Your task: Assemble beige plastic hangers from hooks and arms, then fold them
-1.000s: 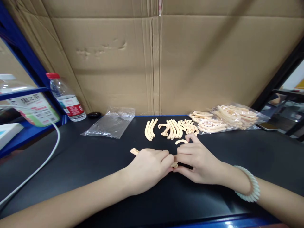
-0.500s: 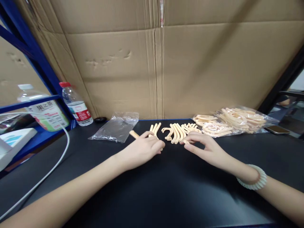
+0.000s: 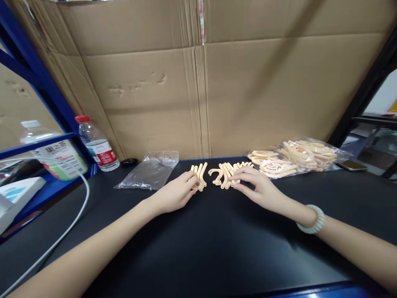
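Observation:
My left hand (image 3: pixel 178 191) has its fingers closed on the near end of a short row of curved tan sticks (image 3: pixel 203 171), left of centre on the black table. Its fingertips cover part of that row, and the stick they touch is mostly hidden. My right hand (image 3: pixel 262 188), with a pale beaded bracelet (image 3: pixel 315 219) at the wrist, reaches in from the right. Its thumb and index finger pinch close to the lower end of one stick in a second row of curved tan sticks (image 3: pixel 226 174). More strongly bent pieces (image 3: pixel 214 171) lie at this row's left side.
A flat clear plastic bag (image 3: pixel 149 169) lies to the left. Bags of tan sticks (image 3: pixel 305 155) lie back right, near a phone (image 3: pixel 352 165). A red-capped bottle (image 3: pixel 101 149), dark round object (image 3: pixel 128 162) and white cable (image 3: pixel 82 207) are left. Cardboard (image 3: pixel 149 103) stands behind.
The stick that stuck out from my left hand now no longer shows, and that hand rests at the left row. My right hand has moved slightly left over its row. The view has shifted a little.

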`<state>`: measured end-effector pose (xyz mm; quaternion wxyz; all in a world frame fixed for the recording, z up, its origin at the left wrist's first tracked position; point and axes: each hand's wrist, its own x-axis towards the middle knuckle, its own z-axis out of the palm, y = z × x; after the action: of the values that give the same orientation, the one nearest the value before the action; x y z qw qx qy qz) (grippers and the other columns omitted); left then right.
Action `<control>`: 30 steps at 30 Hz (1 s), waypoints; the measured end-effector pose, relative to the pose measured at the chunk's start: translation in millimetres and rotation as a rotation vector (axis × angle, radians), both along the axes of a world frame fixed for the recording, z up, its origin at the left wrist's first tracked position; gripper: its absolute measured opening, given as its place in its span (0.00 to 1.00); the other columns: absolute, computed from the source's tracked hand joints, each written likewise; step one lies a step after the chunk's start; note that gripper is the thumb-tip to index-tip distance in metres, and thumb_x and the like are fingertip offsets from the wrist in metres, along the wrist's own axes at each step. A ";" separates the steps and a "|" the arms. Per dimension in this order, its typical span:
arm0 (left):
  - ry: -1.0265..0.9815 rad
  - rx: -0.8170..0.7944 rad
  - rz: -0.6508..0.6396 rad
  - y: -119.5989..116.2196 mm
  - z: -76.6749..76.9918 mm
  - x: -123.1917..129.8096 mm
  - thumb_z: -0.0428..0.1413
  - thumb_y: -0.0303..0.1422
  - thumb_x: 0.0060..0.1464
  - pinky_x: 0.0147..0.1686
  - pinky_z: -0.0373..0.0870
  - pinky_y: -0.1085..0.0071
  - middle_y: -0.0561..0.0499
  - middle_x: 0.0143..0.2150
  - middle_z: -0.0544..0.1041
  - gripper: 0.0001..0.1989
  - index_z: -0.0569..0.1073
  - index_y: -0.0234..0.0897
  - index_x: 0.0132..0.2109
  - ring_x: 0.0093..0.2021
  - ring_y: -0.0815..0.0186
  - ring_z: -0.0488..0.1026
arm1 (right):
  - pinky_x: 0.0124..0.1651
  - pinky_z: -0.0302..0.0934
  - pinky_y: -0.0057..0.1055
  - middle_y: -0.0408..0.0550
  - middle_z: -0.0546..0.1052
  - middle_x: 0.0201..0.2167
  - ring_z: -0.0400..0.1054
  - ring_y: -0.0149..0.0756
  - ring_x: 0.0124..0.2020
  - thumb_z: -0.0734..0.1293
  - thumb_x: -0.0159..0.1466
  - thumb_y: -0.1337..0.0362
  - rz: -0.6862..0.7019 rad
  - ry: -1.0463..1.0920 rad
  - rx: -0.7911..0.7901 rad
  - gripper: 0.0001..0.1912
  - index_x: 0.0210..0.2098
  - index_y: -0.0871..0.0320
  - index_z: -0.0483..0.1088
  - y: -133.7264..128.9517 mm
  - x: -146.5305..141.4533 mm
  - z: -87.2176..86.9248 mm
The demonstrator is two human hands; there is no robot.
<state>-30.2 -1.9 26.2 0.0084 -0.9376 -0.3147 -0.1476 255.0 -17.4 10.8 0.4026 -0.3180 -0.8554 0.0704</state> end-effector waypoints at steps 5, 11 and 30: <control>-0.108 0.093 0.077 -3.8 -8.9 7.4 0.50 0.31 0.61 0.54 0.67 0.54 0.39 0.53 0.70 0.12 0.68 0.35 0.50 0.54 0.54 0.67 | 0.49 0.63 0.41 0.50 0.76 0.39 0.67 0.39 0.44 0.64 0.66 0.67 0.002 -0.117 0.089 0.08 0.42 0.57 0.75 21.0 -17.4 -0.5; 0.069 -0.101 0.177 -16.8 -18.7 16.5 0.44 0.50 0.63 0.66 0.48 0.48 0.37 0.71 0.49 0.34 0.52 0.33 0.68 0.70 0.50 0.45 | 0.54 0.63 0.40 0.53 0.78 0.43 0.69 0.42 0.49 0.63 0.65 0.71 -0.008 -0.282 0.020 0.10 0.42 0.60 0.75 40.7 -47.2 -11.2; 0.167 -0.189 0.297 12.5 -21.0 18.8 0.36 0.57 0.61 0.67 0.40 0.52 0.42 0.72 0.42 0.40 0.48 0.34 0.70 0.71 0.54 0.39 | 0.65 0.50 0.51 0.65 0.61 0.64 0.52 0.54 0.66 0.57 0.66 0.45 -0.228 -0.367 -0.041 0.36 0.63 0.66 0.59 64.7 15.1 -2.8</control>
<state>-11.4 10.6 5.2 -0.0321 -0.8864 -0.4605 -0.0362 270.1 47.3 8.0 0.2388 -0.4282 -0.8714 -0.0172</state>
